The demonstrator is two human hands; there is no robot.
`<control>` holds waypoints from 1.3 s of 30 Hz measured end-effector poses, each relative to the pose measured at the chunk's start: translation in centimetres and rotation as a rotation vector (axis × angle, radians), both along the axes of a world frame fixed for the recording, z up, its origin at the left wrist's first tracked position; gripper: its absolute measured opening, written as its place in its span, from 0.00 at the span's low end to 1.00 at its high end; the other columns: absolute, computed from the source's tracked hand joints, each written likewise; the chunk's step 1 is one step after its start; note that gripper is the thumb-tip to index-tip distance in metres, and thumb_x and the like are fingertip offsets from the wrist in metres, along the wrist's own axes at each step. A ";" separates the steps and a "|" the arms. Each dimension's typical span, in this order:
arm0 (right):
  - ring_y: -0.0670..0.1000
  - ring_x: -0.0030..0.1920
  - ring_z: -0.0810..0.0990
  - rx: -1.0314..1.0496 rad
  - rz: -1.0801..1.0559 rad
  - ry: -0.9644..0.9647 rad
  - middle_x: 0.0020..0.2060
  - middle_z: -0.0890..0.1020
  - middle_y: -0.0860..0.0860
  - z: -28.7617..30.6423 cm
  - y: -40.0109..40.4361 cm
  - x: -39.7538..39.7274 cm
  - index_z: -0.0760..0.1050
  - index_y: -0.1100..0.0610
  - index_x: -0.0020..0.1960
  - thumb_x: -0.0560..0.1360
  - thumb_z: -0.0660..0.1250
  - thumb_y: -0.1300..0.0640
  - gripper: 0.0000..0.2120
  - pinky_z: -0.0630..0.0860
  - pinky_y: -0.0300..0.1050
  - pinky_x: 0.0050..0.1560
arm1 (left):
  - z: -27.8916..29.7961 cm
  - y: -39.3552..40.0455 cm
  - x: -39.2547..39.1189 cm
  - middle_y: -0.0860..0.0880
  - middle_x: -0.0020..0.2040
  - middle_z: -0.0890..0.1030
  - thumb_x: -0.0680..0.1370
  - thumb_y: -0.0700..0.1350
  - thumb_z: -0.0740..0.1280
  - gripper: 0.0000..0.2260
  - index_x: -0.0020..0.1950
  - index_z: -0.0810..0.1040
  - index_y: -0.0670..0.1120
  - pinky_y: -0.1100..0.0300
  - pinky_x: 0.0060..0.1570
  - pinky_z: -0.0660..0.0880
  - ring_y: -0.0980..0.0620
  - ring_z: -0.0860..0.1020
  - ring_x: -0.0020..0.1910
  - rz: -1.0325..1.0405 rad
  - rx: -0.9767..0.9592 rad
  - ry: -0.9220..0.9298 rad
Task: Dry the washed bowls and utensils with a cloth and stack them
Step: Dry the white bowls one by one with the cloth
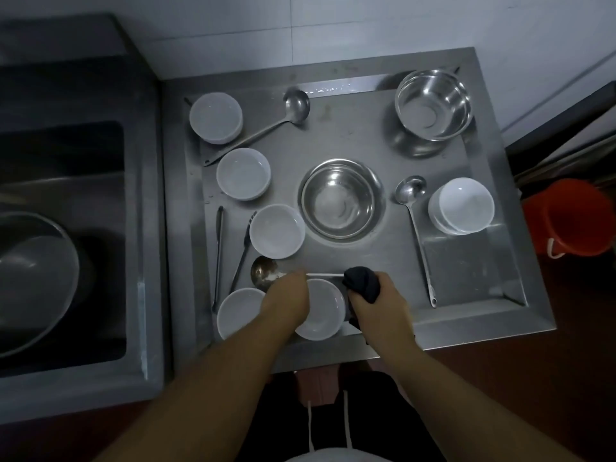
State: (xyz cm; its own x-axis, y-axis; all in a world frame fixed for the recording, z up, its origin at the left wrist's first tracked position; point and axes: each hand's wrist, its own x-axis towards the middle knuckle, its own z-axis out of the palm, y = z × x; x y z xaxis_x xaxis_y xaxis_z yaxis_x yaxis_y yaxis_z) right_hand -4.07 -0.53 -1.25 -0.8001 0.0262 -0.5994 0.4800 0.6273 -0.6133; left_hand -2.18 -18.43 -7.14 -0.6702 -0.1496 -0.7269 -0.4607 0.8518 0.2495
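Ladle (pixel 266 273), near-front of steel tray (pixel 466 315): bowl end to person's left, handle runs L–R toward dark cloth (pixel 361 283). Left hand (pixel 288 296) is nearer, fingers curled down onto handle close to bowl end; full grasp — can't tell. Right hand (pixel 380 301) fisted round cloth, just beside handle's far end. White bowl (pixel 321 310) lies betw. wrists. No labels or writing legible.

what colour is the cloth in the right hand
Dark navy, almost black; the cloth shows in the head view, bunched in the right hand.
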 end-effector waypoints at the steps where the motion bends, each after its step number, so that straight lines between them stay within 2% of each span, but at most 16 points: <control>1: 0.50 0.40 0.84 -0.003 0.005 0.000 0.40 0.83 0.46 0.1 0.3 -0.3 0.75 0.43 0.54 0.76 0.73 0.46 0.09 0.84 0.53 0.40 | 0.1 0.2 -0.1 0.42 0.63 0.81 0.82 0.37 0.63 0.13 0.67 0.74 0.44 0.48 0.60 0.78 0.42 0.81 0.62 0.003 -0.011 -0.007; 4: 0.50 0.39 0.84 -0.010 0.019 0.004 0.40 0.82 0.47 0.4 1.1 -1.3 0.75 0.43 0.52 0.77 0.72 0.49 0.07 0.85 0.55 0.40 | 0.6 0.4 -0.5 0.42 0.63 0.81 0.83 0.38 0.64 0.12 0.66 0.75 0.43 0.47 0.60 0.78 0.42 0.81 0.61 0.028 0.009 -0.013; 7: 0.52 0.38 0.86 -0.042 0.007 -0.001 0.39 0.84 0.48 1.1 1.6 -2.1 0.75 0.42 0.50 0.75 0.73 0.47 0.07 0.86 0.57 0.39 | 1.7 0.0 -0.6 0.42 0.62 0.82 0.81 0.40 0.63 0.13 0.65 0.79 0.44 0.47 0.59 0.79 0.42 0.82 0.59 0.103 0.070 -0.013; 10: 0.52 0.38 0.87 -0.067 0.005 0.023 0.38 0.85 0.49 2.1 1.7 -2.5 0.76 0.40 0.50 0.72 0.73 0.42 0.10 0.86 0.60 0.42 | 3.5 -1.1 -0.4 0.44 0.56 0.85 0.79 0.41 0.64 0.14 0.62 0.83 0.45 0.50 0.53 0.81 0.44 0.83 0.52 0.287 0.197 0.016; 13: 0.54 0.41 0.87 -0.130 0.010 0.063 0.40 0.85 0.49 4.3 0.9 -2.9 0.76 0.40 0.51 0.72 0.72 0.39 0.11 0.86 0.62 0.43 | 5.9 -2.6 0.1 0.47 0.53 0.85 0.78 0.44 0.66 0.11 0.59 0.83 0.48 0.50 0.50 0.82 0.48 0.83 0.50 0.558 0.378 0.094; 16: 0.55 0.45 0.87 -0.213 -0.004 0.136 0.43 0.85 0.51 7.3 -1.2 -3.2 0.77 0.42 0.51 0.77 0.71 0.44 0.06 0.86 0.60 0.46 | 8.9 -4.0 0.3 0.45 0.54 0.83 0.79 0.41 0.67 0.09 0.58 0.81 0.49 0.46 0.54 0.84 0.45 0.83 0.52 0.854 0.544 0.155; 18: 0.53 0.46 0.85 -0.237 0.027 0.216 0.44 0.84 0.50 9.6 -2.9 -3.3 0.76 0.43 0.53 0.80 0.68 0.48 0.03 0.85 0.61 0.49 | 10.8 -5.1 0.4 0.41 0.57 0.82 0.79 0.40 0.67 0.08 0.58 0.80 0.47 0.50 0.50 0.84 0.43 0.83 0.51 0.994 0.658 0.187; 22: 0.44 0.49 0.80 -0.269 0.161 0.405 0.48 0.81 0.44 14.2 -7.5 -3.3 0.74 0.42 0.58 0.80 0.61 0.56 0.11 0.80 0.54 0.52 | 14.8 -7.0 0.5 0.35 0.58 0.83 0.80 0.40 0.67 0.10 0.61 0.80 0.43 0.49 0.48 0.85 0.39 0.84 0.52 1.166 0.916 0.253; 25: 0.44 0.48 0.77 -0.173 0.385 0.584 0.47 0.79 0.44 17.0 -10.6 -3.3 0.73 0.51 0.64 0.80 0.63 0.60 0.13 0.78 0.51 0.49 | 18.4 -8.6 0.5 0.38 0.53 0.87 0.81 0.37 0.67 0.10 0.61 0.82 0.39 0.49 0.50 0.85 0.42 0.86 0.52 1.183 1.113 0.353; 28: 0.49 0.53 0.79 -0.067 0.563 0.716 0.57 0.82 0.48 18.8 -13.2 -3.2 0.72 0.50 0.70 0.81 0.67 0.53 0.18 0.74 0.44 0.51 | 21.4 -10.3 1.1 0.40 0.49 0.87 0.80 0.35 0.66 0.11 0.61 0.82 0.38 0.51 0.49 0.84 0.46 0.86 0.49 1.089 1.214 0.433; 31: 0.50 0.54 0.81 -0.042 0.581 0.773 0.59 0.83 0.47 20.4 -15.2 -2.7 0.74 0.48 0.71 0.80 0.70 0.51 0.20 0.68 0.34 0.46 | 23.8 -12.0 1.8 0.36 0.58 0.85 0.78 0.36 0.69 0.16 0.66 0.77 0.40 0.44 0.58 0.83 0.41 0.85 0.56 1.011 1.255 0.515; 33: 0.47 0.52 0.81 -0.094 0.531 0.800 0.57 0.84 0.45 21.5 -16.1 -2.2 0.75 0.46 0.71 0.79 0.71 0.51 0.20 0.69 0.28 0.46 | 25.2 -13.1 2.4 0.36 0.62 0.83 0.78 0.39 0.71 0.20 0.69 0.73 0.41 0.39 0.63 0.80 0.37 0.84 0.60 0.973 1.285 0.539; 34: 0.46 0.50 0.81 -0.141 0.502 0.798 0.55 0.84 0.44 21.9 -16.4 -2.0 0.75 0.44 0.70 0.79 0.71 0.51 0.20 0.72 0.30 0.47 | 25.9 -13.7 2.7 0.36 0.62 0.83 0.78 0.40 0.72 0.22 0.70 0.73 0.41 0.40 0.63 0.80 0.37 0.84 0.61 0.947 1.312 0.541; 36: 0.44 0.47 0.83 -0.239 0.455 0.767 0.49 0.84 0.39 22.9 -16.8 -1.5 0.76 0.39 0.67 0.78 0.72 0.51 0.19 0.81 0.43 0.47 | 27.0 -14.9 3.3 0.36 0.65 0.82 0.81 0.45 0.70 0.21 0.73 0.72 0.41 0.43 0.63 0.81 0.36 0.82 0.64 0.891 1.380 0.530; 38: 0.46 0.46 0.85 -0.317 0.438 0.720 0.47 0.84 0.38 23.9 -16.9 -1.2 0.76 0.37 0.65 0.77 0.73 0.52 0.19 0.84 0.51 0.46 | 27.7 -16.0 4.0 0.36 0.69 0.80 0.83 0.50 0.68 0.22 0.75 0.74 0.43 0.43 0.64 0.80 0.35 0.80 0.67 0.829 1.427 0.511; 39: 0.47 0.47 0.85 -0.350 0.445 0.703 0.47 0.84 0.37 24.5 -17.0 -0.9 0.76 0.36 0.64 0.76 0.73 0.52 0.20 0.85 0.52 0.46 | 27.8 -16.5 4.4 0.37 0.71 0.78 0.82 0.53 0.69 0.24 0.76 0.74 0.45 0.42 0.64 0.80 0.35 0.79 0.68 0.794 1.439 0.504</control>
